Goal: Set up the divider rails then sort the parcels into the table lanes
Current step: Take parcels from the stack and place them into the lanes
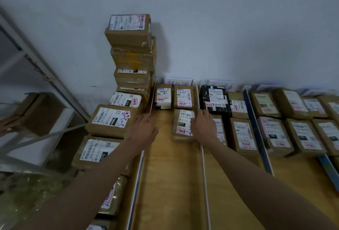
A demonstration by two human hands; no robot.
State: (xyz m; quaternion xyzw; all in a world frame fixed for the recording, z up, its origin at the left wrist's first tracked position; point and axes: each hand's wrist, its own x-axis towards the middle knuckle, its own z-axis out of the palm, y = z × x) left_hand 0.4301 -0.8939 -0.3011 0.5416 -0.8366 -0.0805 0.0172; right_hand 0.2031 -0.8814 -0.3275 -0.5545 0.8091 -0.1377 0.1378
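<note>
Right hand (202, 125): fingers spread flat, apparently touching the right edge of a brown parcel (183, 125) in the lane between two white divider rails (203, 156). Left hand (144, 128): loosely open, empty, over the left rail (141, 160). Wooden table (172, 184) beneath.

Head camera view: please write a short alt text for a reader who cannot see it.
A person's right hand rests on a small brown cardboard parcel in a lane of a wooden table; the left hand touches a white divider rail. Labelled parcels fill neighbouring lanes.
</note>
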